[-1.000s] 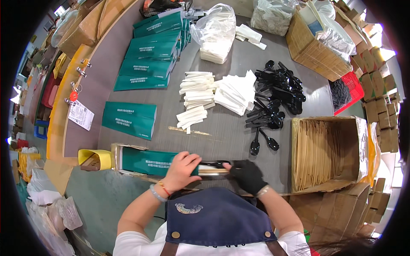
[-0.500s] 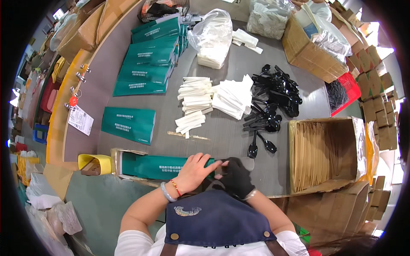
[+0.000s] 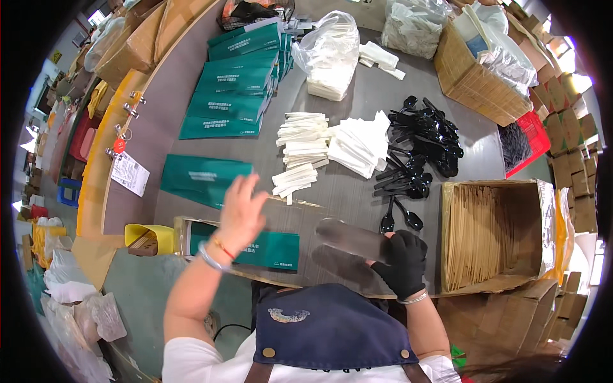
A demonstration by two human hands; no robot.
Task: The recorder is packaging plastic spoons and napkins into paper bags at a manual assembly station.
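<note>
My left hand (image 3: 242, 214), bare with a bangle and a red-and-gold bracelet, is open. Its fingers reach over the right edge of a flat green printed sleeve (image 3: 195, 179); whether they touch it I cannot tell. Below, more green sleeves (image 3: 281, 251) lie in a shallow cardboard tray (image 3: 181, 239) along the table's front edge. My right hand (image 3: 403, 263), in a black glove, is closed on a long flat greyish strip (image 3: 348, 241) with a rounded end, blurred and pointing left over the table. Just beyond that hand are black plastic spoons (image 3: 414, 220).
Stacked green sleeves (image 3: 223, 115) stand far left. White paper packets (image 3: 361, 147) and a plastic bag of them (image 3: 332, 60) occupy the middle. A pile of black spoons (image 3: 428, 137) is right of these. At right stands a carton of brown envelopes (image 3: 476, 233); a yellow container (image 3: 150, 239) is left.
My left hand has left the tray's sleeves and moved left and away to the single green sleeve. My right hand has moved right, with the greyish strip now showing in it.
</note>
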